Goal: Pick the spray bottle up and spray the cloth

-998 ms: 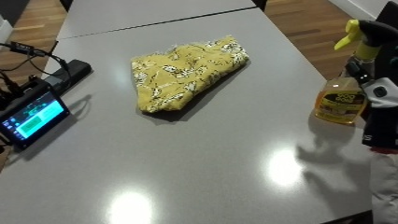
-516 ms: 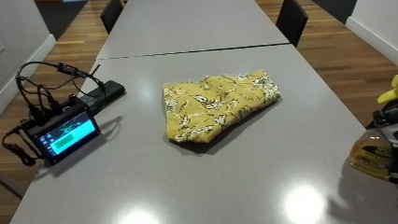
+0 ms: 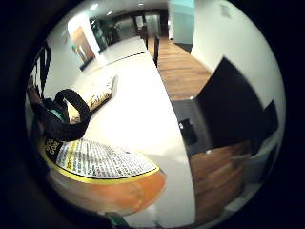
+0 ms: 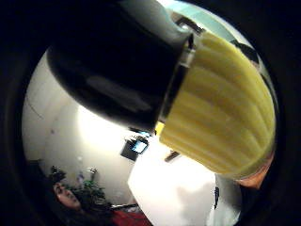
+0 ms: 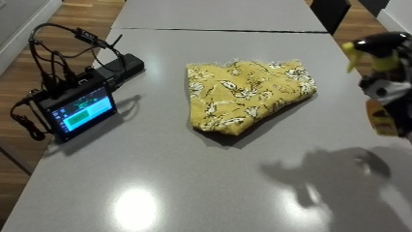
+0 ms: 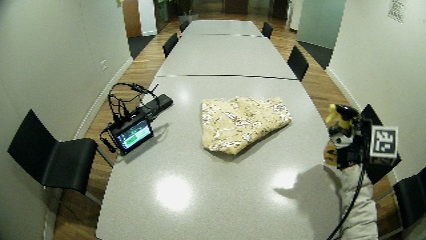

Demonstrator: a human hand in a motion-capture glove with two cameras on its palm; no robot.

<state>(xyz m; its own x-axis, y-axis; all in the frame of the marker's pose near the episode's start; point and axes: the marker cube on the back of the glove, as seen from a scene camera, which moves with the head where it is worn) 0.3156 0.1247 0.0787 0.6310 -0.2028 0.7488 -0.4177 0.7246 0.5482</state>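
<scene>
1. We see the gloved right hand (image 5: 394,94) wrapped, it seems, around the spray bottle (image 5: 380,63), lifted off the counter (image 5: 193,169).
2. The yellow cloth (image 5: 248,99) lies folded mid-counter, well apart from it.

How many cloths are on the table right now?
1. The yellow patterned cloth lies folded on the grey table, between the small screen device and the spray bottle at the table's edge. None seems hidden.

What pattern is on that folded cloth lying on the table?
The cloth is yellow with a white and dark floral print, clearest in the outside view.
</scene>
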